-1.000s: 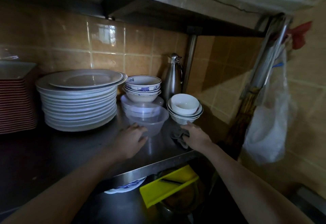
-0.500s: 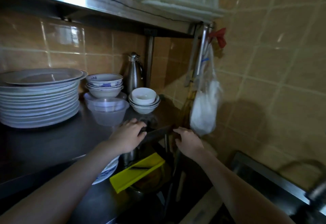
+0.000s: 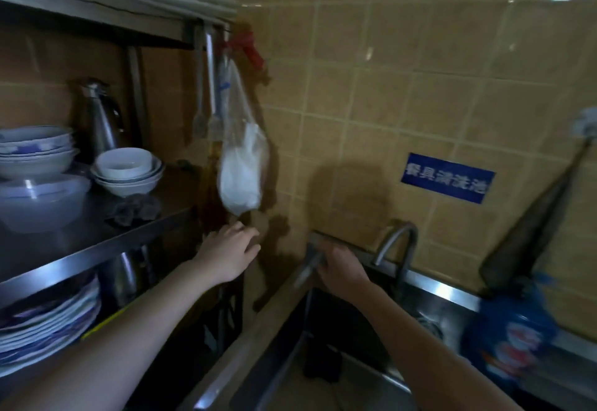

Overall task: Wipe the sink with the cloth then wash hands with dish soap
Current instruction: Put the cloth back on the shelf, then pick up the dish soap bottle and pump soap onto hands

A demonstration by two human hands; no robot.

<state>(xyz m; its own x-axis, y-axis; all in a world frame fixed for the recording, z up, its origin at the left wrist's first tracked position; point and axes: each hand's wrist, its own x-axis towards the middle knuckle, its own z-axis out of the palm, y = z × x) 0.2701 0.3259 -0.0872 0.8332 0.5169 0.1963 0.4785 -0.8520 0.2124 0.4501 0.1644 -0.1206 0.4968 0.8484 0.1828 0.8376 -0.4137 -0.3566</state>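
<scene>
Turning: view has swung right from the dish shelf [image 3: 97, 239] to the sink [image 3: 371, 381] in about 1 s; strong motion blur in the current frame.
Left hand: left hand [image 3: 227, 254] has come off the shelf front and now hangs in the air below the hanging plastic bag [image 3: 244, 165], fingers loosely spread, holding nothing.
Right hand: right hand [image 3: 342, 270] has moved from the shelf to the sink's back-left corner, fingers curled over the rim. A grey blurred shape sits at the fingertips; cannot tell whether that is the cloth or bare steel edge, so the state of this grip is unclear.
Cloth: a dark crumpled rag [image 3: 135, 210] lies on the shelf beside 1 stack of white bowls [image 3: 127, 171], well apart from both hands. Judgement: likely the cloth for wiping; if so it is not yet picked up.
Sink: basin dark, faucet [image 3: 395, 244] at the back rim, no water seen running.
Soap: blue bottle [image 3: 513, 333] stands at the sink's right edge, probably the dish soap, label unreadable.
Task status: wiping not begun; approach to the sink is underway.
</scene>
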